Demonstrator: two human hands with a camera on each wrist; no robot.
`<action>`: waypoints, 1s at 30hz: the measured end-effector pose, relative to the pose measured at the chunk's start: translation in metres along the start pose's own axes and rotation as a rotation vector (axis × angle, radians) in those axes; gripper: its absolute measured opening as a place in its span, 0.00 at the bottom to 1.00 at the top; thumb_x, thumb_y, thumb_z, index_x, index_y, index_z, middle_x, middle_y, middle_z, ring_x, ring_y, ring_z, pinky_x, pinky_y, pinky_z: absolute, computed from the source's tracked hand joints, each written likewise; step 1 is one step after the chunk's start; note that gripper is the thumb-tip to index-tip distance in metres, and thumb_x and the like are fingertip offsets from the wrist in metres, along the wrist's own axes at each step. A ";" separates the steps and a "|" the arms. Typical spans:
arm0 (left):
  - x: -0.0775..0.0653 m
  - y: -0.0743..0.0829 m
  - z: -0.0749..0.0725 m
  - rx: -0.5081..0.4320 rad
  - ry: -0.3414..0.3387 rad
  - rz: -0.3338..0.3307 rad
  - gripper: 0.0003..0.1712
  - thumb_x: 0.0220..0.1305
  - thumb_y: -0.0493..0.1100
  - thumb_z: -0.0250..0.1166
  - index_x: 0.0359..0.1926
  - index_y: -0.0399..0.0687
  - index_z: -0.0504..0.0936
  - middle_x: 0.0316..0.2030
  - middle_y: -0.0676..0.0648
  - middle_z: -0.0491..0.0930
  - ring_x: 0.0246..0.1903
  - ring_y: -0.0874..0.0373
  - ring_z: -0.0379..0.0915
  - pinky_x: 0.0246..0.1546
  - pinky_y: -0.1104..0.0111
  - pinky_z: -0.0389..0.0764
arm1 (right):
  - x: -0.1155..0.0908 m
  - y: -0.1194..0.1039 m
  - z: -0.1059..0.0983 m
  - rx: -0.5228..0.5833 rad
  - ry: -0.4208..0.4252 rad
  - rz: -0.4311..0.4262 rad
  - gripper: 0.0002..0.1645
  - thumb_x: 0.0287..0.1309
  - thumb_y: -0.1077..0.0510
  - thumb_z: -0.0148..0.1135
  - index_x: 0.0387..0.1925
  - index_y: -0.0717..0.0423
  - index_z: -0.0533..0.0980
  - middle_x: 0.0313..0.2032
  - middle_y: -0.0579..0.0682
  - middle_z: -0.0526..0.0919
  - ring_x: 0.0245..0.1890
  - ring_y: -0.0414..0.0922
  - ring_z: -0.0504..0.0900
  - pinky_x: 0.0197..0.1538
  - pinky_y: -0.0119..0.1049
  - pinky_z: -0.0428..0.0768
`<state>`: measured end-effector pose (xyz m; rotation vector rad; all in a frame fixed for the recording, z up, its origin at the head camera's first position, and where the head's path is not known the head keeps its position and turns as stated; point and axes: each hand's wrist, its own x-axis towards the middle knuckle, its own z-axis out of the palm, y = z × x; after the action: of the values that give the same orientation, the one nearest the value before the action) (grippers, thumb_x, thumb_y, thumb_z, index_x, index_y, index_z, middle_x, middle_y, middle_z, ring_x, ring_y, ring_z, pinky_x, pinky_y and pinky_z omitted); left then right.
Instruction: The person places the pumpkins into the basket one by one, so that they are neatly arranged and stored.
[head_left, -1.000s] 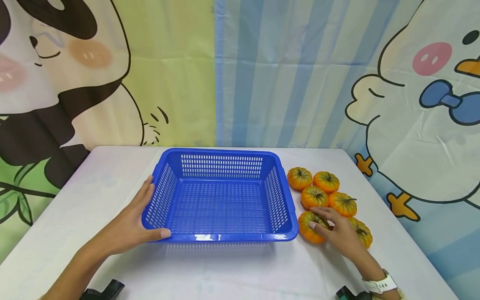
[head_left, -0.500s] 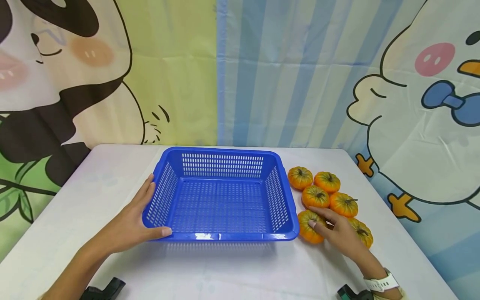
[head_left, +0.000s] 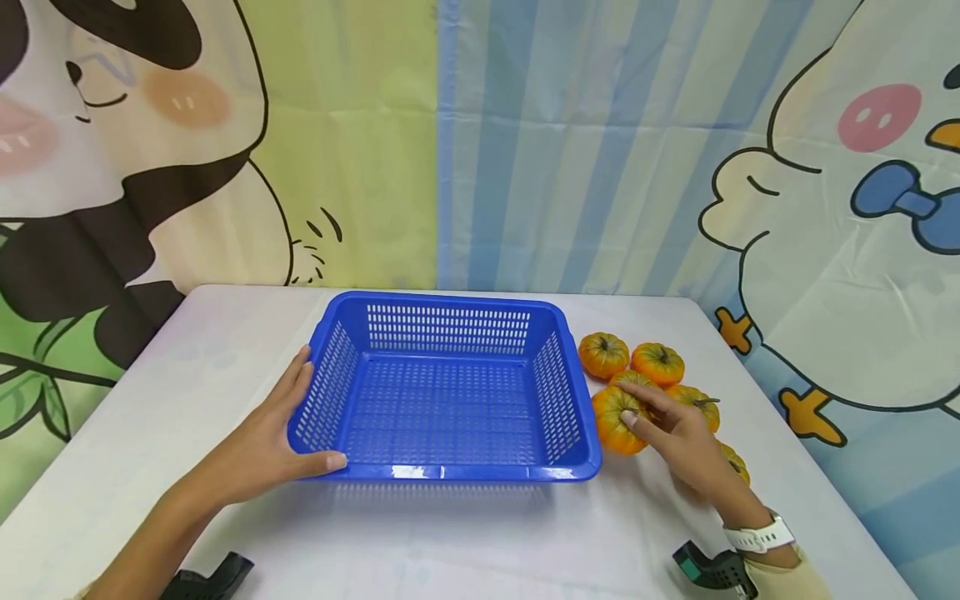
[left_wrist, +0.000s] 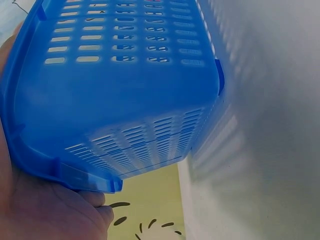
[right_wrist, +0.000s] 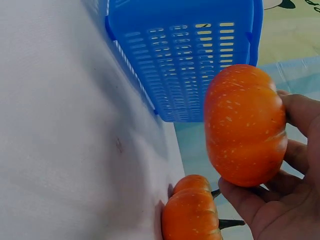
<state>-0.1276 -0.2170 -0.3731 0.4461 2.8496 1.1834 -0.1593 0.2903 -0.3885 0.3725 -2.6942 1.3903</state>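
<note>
My right hand (head_left: 686, 442) holds a small orange pumpkin (head_left: 618, 421) between thumb and fingers. In the right wrist view this pumpkin (right_wrist: 245, 125) is raised above the table, its smooth orange underside showing, beside the basket's wall. My left hand (head_left: 258, 442) holds the near left corner of a blue plastic basket (head_left: 450, 473), thumb on the front rim and fingers along the left rim. The left wrist view shows the palm and fingers (left_wrist: 102, 212) against the flared rim of the basket (left_wrist: 115, 95). No pumpkin lies inside the basket.
Several other pumpkins stand right of the basket: one at the back (head_left: 603, 356), one beside it (head_left: 657, 363), another with a long stem (head_left: 693, 405), and one partly behind my right wrist (head_left: 737, 463). The white table (head_left: 450, 542) ends at a printed curtain (head_left: 525, 167).
My right hand has lifted the pumpkin from the near row, up and slightly away from me. The left hand and basket keep their places; the head view has shifted slightly.
</note>
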 end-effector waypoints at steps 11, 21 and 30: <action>-0.001 0.000 0.001 0.003 0.006 -0.010 0.73 0.48 0.58 0.76 0.76 0.51 0.29 0.76 0.51 0.25 0.71 0.31 0.33 0.55 0.27 0.53 | 0.008 -0.011 -0.005 0.017 0.157 -0.013 0.28 0.68 0.51 0.58 0.67 0.55 0.70 0.64 0.57 0.71 0.57 0.48 0.74 0.49 0.21 0.75; -0.001 0.000 0.000 0.005 0.008 -0.004 0.73 0.47 0.59 0.76 0.77 0.50 0.30 0.76 0.52 0.25 0.71 0.31 0.33 0.56 0.27 0.52 | 0.022 -0.033 -0.002 0.017 0.202 -0.124 0.27 0.67 0.57 0.59 0.66 0.53 0.71 0.61 0.54 0.74 0.60 0.50 0.73 0.52 0.20 0.72; -0.001 0.001 0.000 0.002 0.007 -0.007 0.73 0.48 0.59 0.75 0.76 0.49 0.30 0.76 0.52 0.25 0.72 0.32 0.33 0.56 0.27 0.52 | 0.040 -0.054 0.007 0.050 0.102 -0.225 0.26 0.65 0.61 0.61 0.64 0.53 0.73 0.60 0.53 0.75 0.56 0.47 0.75 0.51 0.25 0.76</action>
<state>-0.1264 -0.2167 -0.3727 0.4322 2.8562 1.1827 -0.1836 0.2478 -0.3421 0.5733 -2.4528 1.3734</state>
